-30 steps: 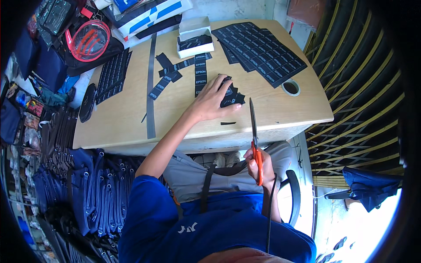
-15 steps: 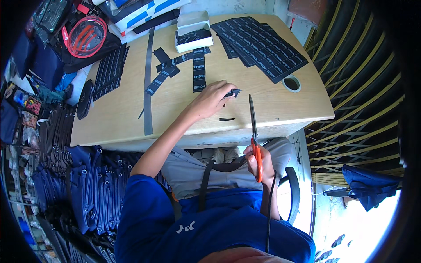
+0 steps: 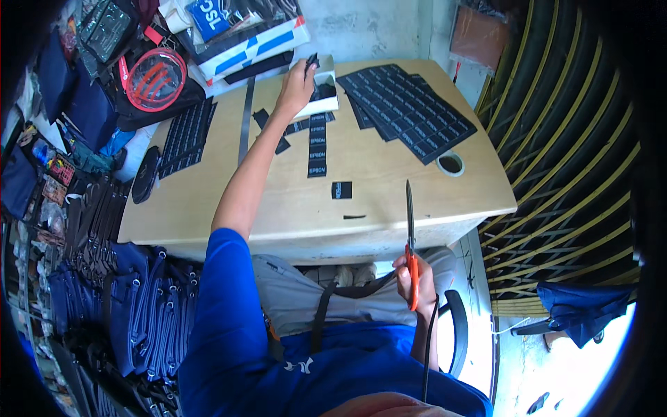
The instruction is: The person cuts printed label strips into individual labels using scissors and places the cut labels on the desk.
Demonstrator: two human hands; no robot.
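Observation:
My left hand [image 3: 297,89] reaches to the far side of the table, pinching small black labels [image 3: 312,62] over the left edge of an open white box [image 3: 324,106]. Dark pieces lie inside that box. In my right hand [image 3: 418,281], held before the table's near edge, are scissors [image 3: 415,272] with orange handles, blades upward and seemingly together. One black label square [image 3: 342,190] lies alone near the middle of the table. Beyond it a strip of black labels [image 3: 317,149] runs toward the box, and other strips lie partly behind my left forearm.
Large sheets of black labels [image 3: 410,108] overlap at the right, near a round hole [image 3: 450,164] in the table [image 3: 389,167]. More sheets [image 3: 186,135] and a black case [image 3: 146,174] lie at left. Blue straps [image 3: 163,306] hang left; a folding gate [image 3: 563,174] stands right.
My left hand has moved away from the table's middle to the white box, carrying black labels. A single label square now shows on the table. My right hand still holds the scissors.

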